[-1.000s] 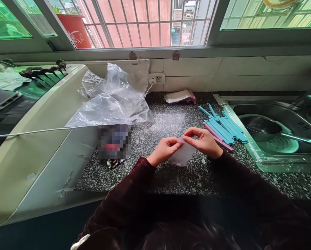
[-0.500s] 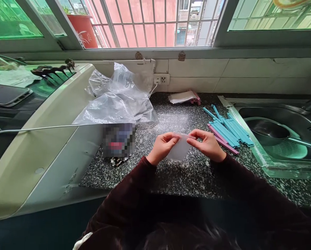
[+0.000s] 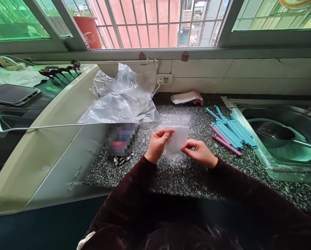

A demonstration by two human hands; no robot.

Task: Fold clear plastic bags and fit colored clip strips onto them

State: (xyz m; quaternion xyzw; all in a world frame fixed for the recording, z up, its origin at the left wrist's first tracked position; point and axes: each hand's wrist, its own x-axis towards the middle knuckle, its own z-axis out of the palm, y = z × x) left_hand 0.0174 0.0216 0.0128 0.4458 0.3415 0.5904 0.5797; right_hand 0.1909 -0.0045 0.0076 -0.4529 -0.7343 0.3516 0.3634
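Note:
A small translucent white plastic bag (image 3: pixel 176 141) is held up over the speckled dark counter (image 3: pixel 145 177). My left hand (image 3: pixel 158 143) pinches its upper left edge between thumb and fingers. On the other side, my right hand (image 3: pixel 198 151) has thumb and fingertips closed at the bag's lower right edge. Whether anything lies inside the bag cannot be made out. Just right of my right hand are several light-blue strips (image 3: pixel 229 130) in a loose pile, with a few pink strips (image 3: pixel 227 145) along their near left side.
A crumpled clear plastic bag (image 3: pixel 124 100) lies back left, a blurred-out item (image 3: pixel 122 139) before it. Against the wall sits a flat white and pink packet (image 3: pixel 185 97). A sink (image 3: pixel 277 104) with a pan (image 3: pixel 271 132) is at right. A white cable (image 3: pixel 46 127) crosses the left.
My right hand has slid from the small bag's top edge down to its lower right edge. The bag now stands more upright, its face in view. The whole scene has shifted slightly right.

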